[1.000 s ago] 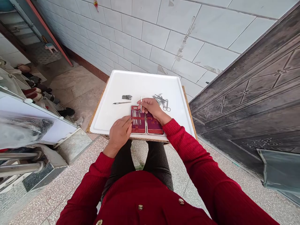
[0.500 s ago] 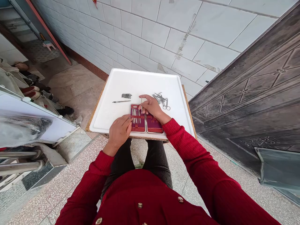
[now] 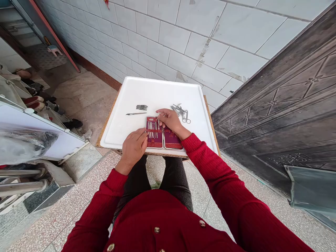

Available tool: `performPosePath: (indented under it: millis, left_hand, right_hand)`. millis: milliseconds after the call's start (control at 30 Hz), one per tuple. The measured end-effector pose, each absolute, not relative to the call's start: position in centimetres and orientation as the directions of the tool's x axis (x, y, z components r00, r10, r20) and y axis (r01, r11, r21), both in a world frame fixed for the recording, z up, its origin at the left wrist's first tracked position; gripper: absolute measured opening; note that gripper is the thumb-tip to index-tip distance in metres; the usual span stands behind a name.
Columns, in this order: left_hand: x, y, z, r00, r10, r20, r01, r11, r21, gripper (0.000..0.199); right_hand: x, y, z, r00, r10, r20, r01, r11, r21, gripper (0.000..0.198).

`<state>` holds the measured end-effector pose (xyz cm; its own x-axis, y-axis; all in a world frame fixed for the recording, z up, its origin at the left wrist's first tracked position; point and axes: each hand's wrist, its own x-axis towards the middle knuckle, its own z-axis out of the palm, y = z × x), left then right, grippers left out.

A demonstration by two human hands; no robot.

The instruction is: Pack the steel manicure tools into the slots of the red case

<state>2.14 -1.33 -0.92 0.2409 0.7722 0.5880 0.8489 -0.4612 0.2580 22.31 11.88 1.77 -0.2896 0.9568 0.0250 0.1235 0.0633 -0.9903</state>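
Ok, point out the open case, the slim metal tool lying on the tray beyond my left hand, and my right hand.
Open case [image 3: 173, 144]: head view, red lower band of its right half.
Slim metal tool [image 3: 136, 113]: head view, middle of its length.
Right hand [image 3: 171, 119]: head view, back of the hand.

The bare right hand [image 3: 170, 120] hides part of the slim silvery metal tool [image 3: 158, 121] in its fingers; the tool's type is too small to determine. The same hand covers the upper right half of the unfolded red-and-purple case [image 3: 154, 145]. Left fingertip contact with the case cannot be confirmed. In the heap of silvery metal implements [image 3: 180, 111], overlap prevents a count. The upper edge cuts off a small red hanging ornament [image 3: 106, 3].
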Motion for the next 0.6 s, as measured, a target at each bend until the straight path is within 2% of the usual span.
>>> performPosePath:
  millis: [167,367,600]
  left_hand:
    - [2.17,-1.33,-0.88,0.251,0.758,0.602,0.851,-0.469,0.236,0.026]
    - [2.17,-1.34,-0.98,0.253,0.734,0.630,0.850,-0.480,0.218,0.025]
    - [2.15,-1.32,-1.01,0.254,0.741,0.622,0.845,-0.482,0.230,0.025]
  right_hand:
    - [22.23,12.15,1.32,-0.278,0.960,0.019,0.108,0.051,-0.993,0.028]
    - [22.19,11.95,1.47,-0.284,0.959,0.019,0.091,0.047,-0.995,0.037]
    - [22.09,11.74,1.42,-0.286,0.958,0.013,0.163,0.062,-0.985,0.019]
